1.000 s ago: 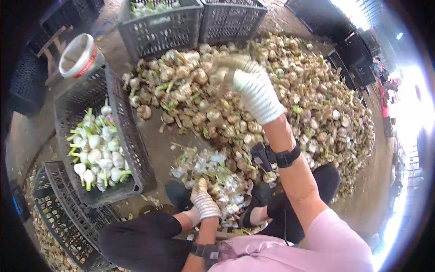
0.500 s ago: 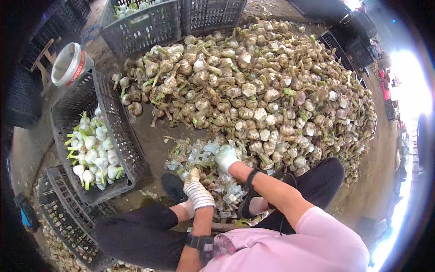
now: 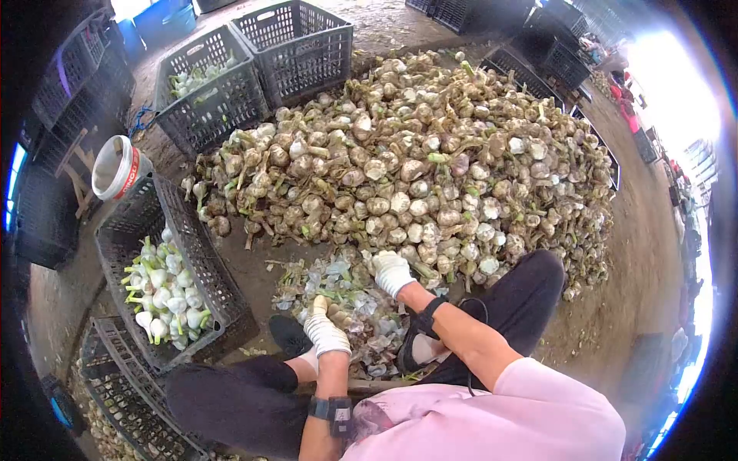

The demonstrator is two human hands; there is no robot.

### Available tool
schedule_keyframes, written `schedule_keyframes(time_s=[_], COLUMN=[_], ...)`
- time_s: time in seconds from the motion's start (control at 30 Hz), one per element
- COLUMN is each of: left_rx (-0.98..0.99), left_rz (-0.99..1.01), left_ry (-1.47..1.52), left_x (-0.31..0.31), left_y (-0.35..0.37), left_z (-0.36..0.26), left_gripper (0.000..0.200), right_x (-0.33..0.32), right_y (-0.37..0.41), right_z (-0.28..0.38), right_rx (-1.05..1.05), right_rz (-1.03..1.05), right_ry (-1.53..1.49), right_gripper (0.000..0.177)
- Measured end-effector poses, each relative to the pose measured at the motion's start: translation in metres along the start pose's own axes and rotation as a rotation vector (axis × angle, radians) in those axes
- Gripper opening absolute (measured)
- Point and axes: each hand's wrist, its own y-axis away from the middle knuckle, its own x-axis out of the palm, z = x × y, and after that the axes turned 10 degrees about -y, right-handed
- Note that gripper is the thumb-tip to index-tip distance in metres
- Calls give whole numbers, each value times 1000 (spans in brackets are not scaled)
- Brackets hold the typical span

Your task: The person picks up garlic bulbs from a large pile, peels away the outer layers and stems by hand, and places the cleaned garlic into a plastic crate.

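My left hand, in a striped white glove with tan fingers, is above the loose garlic skins between my feet. Its fingers are curled, and what they hold, if anything, cannot be made out. At the near edge of the garlic heap, my right hand wears a pale glove. Its fingers bend down and in, with their tips partly hidden. Dirty, untrimmed garlic bulbs with stalks lie just beyond it.
On my left, a tilted black crate holds peeled white garlic bulbs. A white bucket rests at its far end. Another crate lies nearer me. Two crates stand behind the heap, one a slatted black crate.
The head view has shifted, showing more of the far crates. My right hand has drawn back slightly from the skins toward the heap's edge; my left hand stays low over the skins.
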Motion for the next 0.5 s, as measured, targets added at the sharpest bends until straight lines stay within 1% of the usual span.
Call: schedule_keyframes(time_s=[0.03,0.07,0.1,0.13,0.17,0.2,0.27,0.3,0.33,0.4,0.43,0.47,0.5], left_rx=[-17,79,86,94,31,39,63,-16,-14,149,238,241,290], left_rz=[30,93,142,191,414,420,830,950,957,944,887,893,856], left_ry=[-21,-181,-204,-227,-169,-174,-18,142,133,112,35,28,-31], left_x=[-2,-2,7,15,15,17,25,23,21,28,27,27,26], left_y=[-10,-7,7,21,24,35,63,59,58,90,96,100,104], left_z=[7,5,-1,-7,-10,-13,-18,-13,-8,-19,-19,-18,-15], left_gripper=[20,23,26,30,37,37,42,43,43,42,42,42,40], right_x=[-15,-30,-50,-68,-85,-100,-121,-138,-138,-137,-131,-126,-125], right_y=[0,4,17,30,43,56,84,98,106,126,134,140,143], right_z=[7,13,20,24,26,29,35,35,32,29,31,35,42], right_rx=[-61,-125,-191,-197,-283,-367,-245,-181,-34,134,130,128,88], right_rz=[-15,-31,-23,-30,74,181,110,84,65,109,113,116,79], right_ry=[-40,-81,-354,-358,-573,-784,-1248,-1367,-1593,-1733,-1730,-1727,-1715], right_gripper=[17,16,16,16,17,22,38,48,48,44,41,38,30])
